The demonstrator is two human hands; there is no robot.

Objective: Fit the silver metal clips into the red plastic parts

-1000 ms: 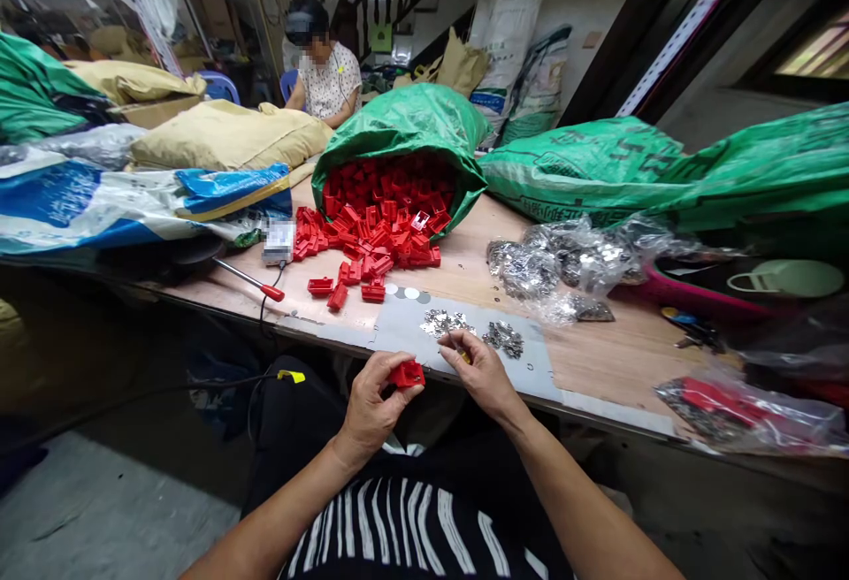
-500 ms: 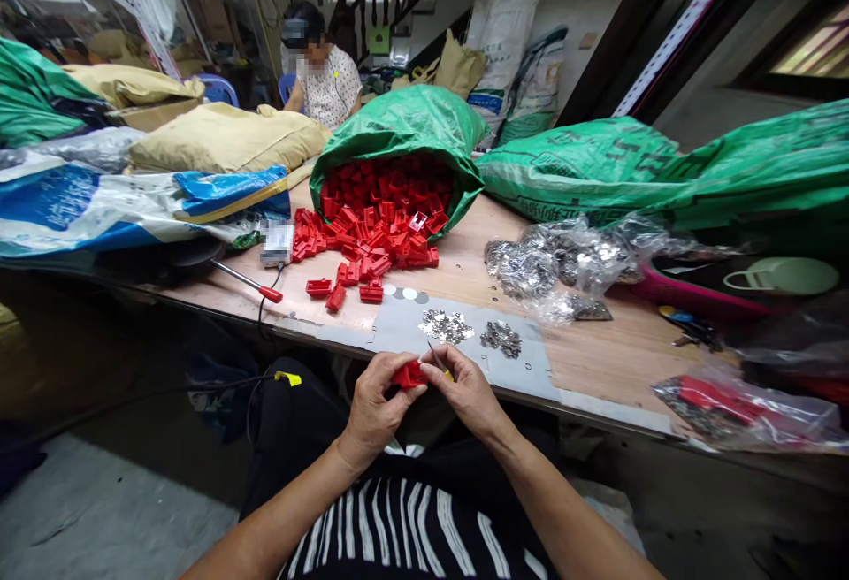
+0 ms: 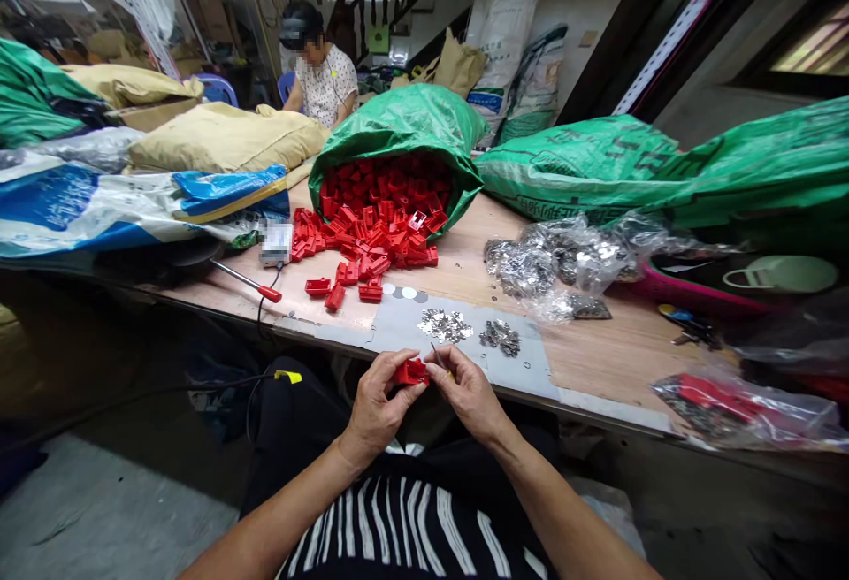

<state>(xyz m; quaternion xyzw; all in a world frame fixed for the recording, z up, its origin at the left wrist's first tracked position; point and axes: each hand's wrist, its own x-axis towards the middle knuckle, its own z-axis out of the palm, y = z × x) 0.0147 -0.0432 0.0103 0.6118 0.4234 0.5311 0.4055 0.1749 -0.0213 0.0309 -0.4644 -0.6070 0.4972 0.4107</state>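
Note:
My left hand (image 3: 378, 399) pinches a small red plastic part (image 3: 411, 371) just below the table's front edge. My right hand (image 3: 466, 388) is closed on a thin metal tool with a yellow handle (image 3: 439, 361), its tip at the red part. Both hands touch at the part, over my lap. Two small heaps of shiny metal pieces (image 3: 446, 325) lie on a grey sheet (image 3: 404, 319) just beyond my hands. Farther back, a green sack (image 3: 404, 125) lies on its side and spills a pile of red plastic parts (image 3: 371, 240) onto the wooden table (image 3: 616, 350).
Clear bags of metal pieces (image 3: 563, 263) lie right of the pile. A red-handled tool (image 3: 248, 281) and a cable rest at the left. More green, yellow and blue sacks crowd the table's back and sides. Another person (image 3: 320, 67) sits behind them. A plastic bag with red parts (image 3: 743, 412) lies front right.
My right hand has moved left from the metal heap to the red part, bringing the thin tool to it. My left hand has kept holding the part.

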